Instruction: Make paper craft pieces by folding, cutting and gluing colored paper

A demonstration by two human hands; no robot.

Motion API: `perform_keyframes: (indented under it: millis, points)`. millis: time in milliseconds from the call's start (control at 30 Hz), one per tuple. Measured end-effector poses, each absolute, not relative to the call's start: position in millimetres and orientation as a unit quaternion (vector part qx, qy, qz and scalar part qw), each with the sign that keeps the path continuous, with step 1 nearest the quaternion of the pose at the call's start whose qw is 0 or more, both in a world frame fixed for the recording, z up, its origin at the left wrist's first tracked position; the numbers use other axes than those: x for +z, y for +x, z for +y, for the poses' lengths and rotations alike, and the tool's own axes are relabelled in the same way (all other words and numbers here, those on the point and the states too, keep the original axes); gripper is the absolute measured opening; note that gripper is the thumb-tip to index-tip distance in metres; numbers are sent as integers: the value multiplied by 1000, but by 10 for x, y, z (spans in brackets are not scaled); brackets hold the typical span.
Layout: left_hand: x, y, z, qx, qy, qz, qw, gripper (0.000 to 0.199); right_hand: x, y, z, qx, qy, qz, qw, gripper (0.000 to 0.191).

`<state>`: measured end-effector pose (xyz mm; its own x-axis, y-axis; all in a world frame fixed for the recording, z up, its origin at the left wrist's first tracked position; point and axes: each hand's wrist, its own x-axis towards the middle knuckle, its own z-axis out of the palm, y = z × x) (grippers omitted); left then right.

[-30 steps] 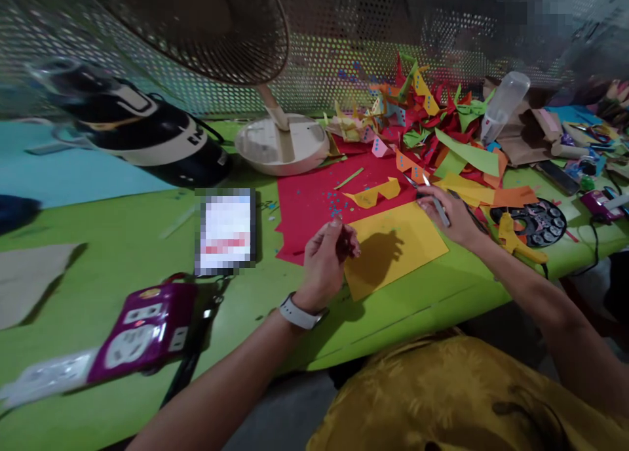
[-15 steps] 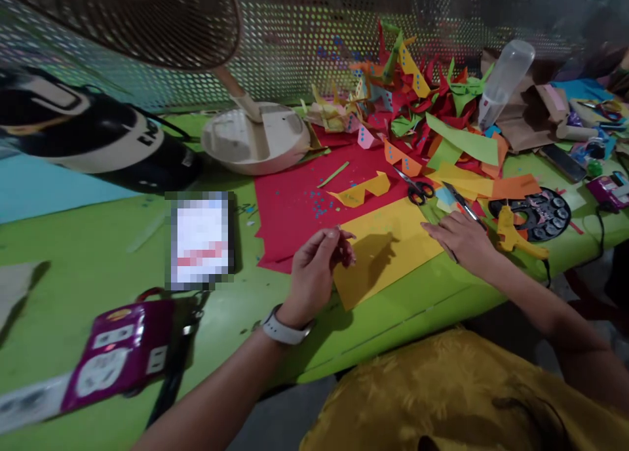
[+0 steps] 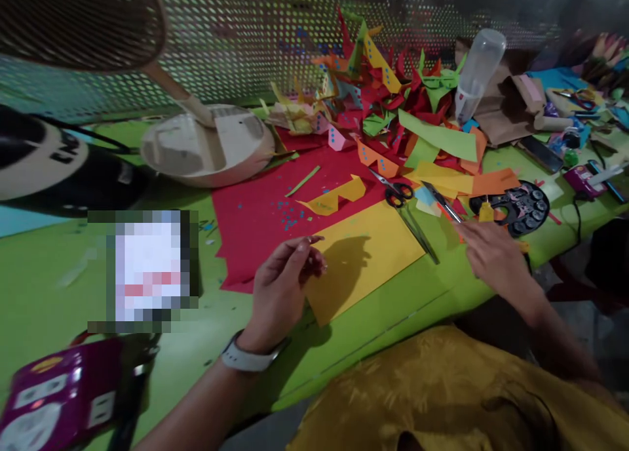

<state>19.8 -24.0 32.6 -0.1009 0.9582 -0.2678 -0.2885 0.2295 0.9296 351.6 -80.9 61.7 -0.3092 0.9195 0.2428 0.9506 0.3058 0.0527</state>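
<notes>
My left hand (image 3: 285, 277), with a watch on the wrist, hovers by the left edge of a yellow sheet (image 3: 378, 248), fingers curled in a pinch; whatever it holds is too small to make out. My right hand (image 3: 494, 257) is over the glue gun (image 3: 486, 212), partly hiding it, with its fingers near the end of a cutter knife (image 3: 439, 200); its grip is unclear. Tweezers (image 3: 417, 233) lie across the sheet's right corner. Black scissors (image 3: 397, 192) and a yellow paper cutout (image 3: 337, 196) rest above the sheet, the cutout on red paper (image 3: 240, 228).
A heap of coloured paper shapes (image 3: 378, 84) and a clear bottle (image 3: 479, 74) stand behind. A fan base (image 3: 206, 149), a blurred-out white item (image 3: 152, 261) and a purple box (image 3: 63, 389) are on the left, a black palette (image 3: 528, 208) on the right.
The view has shifted right. My right hand has moved right, away from the tweezers, which now lie on the table, and over to the glue gun and cutter. My left hand keeps its pinch.
</notes>
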Motion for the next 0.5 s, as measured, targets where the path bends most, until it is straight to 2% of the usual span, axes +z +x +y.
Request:
perform_keyframes:
  millis: [100, 200, 267, 500]
  points:
    - [334, 172, -203, 541, 301, 521, 588, 23, 664, 3868, -1065, -123, -675, -725, 62, 49]
    - [337, 152, -147, 550, 271, 523, 592, 19, 596, 4122, -1177, -120, -720, -683, -26, 53]
    - [349, 147, -111, 551, 253, 526, 597, 20, 530, 4209, -1167, -121, -725, -677, -48, 49]
    - [461, 104, -105, 514, 268, 526, 622, 23, 505, 4344, -974, -110, -675, -729, -37, 41]
